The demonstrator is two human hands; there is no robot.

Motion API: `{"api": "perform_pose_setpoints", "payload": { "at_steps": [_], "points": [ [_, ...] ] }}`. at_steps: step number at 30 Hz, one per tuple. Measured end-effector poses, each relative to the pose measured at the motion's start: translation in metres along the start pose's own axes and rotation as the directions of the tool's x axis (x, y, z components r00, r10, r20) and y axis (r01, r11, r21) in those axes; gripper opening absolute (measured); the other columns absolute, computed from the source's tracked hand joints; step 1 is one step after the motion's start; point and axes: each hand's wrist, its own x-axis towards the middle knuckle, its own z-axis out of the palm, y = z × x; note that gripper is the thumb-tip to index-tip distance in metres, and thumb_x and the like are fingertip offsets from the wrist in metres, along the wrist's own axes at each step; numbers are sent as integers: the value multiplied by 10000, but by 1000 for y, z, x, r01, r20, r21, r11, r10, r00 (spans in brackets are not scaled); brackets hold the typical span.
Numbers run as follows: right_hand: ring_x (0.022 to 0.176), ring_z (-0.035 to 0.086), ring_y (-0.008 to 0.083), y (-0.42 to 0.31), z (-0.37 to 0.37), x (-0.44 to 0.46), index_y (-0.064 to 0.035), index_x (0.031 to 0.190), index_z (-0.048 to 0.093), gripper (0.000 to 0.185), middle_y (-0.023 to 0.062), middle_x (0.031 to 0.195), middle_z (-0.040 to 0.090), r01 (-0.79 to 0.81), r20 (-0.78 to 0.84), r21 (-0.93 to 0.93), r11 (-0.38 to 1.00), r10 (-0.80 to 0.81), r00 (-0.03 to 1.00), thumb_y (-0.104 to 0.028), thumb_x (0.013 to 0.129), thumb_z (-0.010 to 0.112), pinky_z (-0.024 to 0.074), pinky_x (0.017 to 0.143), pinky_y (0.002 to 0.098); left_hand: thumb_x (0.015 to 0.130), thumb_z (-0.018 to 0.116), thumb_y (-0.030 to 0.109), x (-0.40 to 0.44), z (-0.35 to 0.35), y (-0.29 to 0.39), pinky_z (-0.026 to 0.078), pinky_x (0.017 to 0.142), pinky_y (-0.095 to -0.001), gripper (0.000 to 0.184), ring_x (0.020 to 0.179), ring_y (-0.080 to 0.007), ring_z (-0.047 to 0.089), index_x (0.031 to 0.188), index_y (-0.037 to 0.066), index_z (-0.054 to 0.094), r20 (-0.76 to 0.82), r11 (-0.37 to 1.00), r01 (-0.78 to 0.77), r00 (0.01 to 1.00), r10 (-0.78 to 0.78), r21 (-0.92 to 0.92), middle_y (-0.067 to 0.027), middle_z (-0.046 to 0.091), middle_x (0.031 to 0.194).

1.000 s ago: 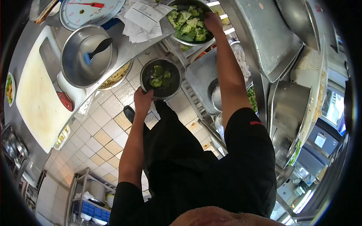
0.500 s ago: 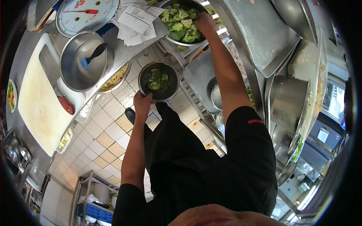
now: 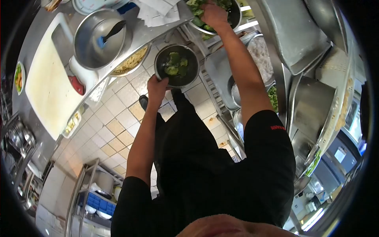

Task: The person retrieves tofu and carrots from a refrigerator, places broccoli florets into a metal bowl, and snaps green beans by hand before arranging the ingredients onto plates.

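Broccoli (image 3: 171,71) in Two Places

A few green pieces sit in the small bowl (image 3: 192,67), held up over the floor (image 3: 114,128). The left hand (image 3: 157,87) grips its rim. More broccoli is in the big bowl (image 3: 236,17). The right hand (image 3: 215,15) is down in there, and its fingertips are hidden, so I can't tell if it grips a piece. On the desk (image 3: 139,36) are a metal pot (image 3: 87,45) with a brush (image 3: 113,32) in it, and a cutting board (image 3: 45,87).
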Motion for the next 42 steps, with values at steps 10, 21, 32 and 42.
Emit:
{"api": "perform_pose_setpoints", "payload": {
  "at_steps": [10,21,32,42],
  "points": [
    [855,635,236,-50,-48,-117,-18,996,611,323,139,889,632,78,-202,867,493,204,958,-156,735,744,492,757,329,828,579,33,10,16,10,595,589,-314,200,678,-208,676,995,-76,568,9,998,50,999,-50,40,-151,660,861],
    [806,621,145,-24,-28,-139,-49,839,662,24,60,917,673,64,-159,968,242,400,903,-43,824,645,487,748,277,806,587,26,-9,16,33,568,577,-296,172,661,-180,663,949,-69,583,0,1000,2,1000,-2,-6,-129,662,816],
    [704,558,83,-34,-76,-86,-23,929,619,105,20,791,613,68,-68,998,16,488,870,-123,898,608,441,616,216,771,662,112,-105,-70,92,488,613,-289,205,649,-131,614,926,-21,642,-92,943,20,996,11,331,-90,667,764],
    [660,556,62,-228,-173,-158,-15,946,611,126,6,783,606,52,-47,995,-90,52,998,-127,892,625,428,565,206,805,605,-12,-245,-244,155,581,653,-308,182,742,-164,661,987,-20,608,-462,931,-184,887,20,-314,-97,672,896]
  ]
}}
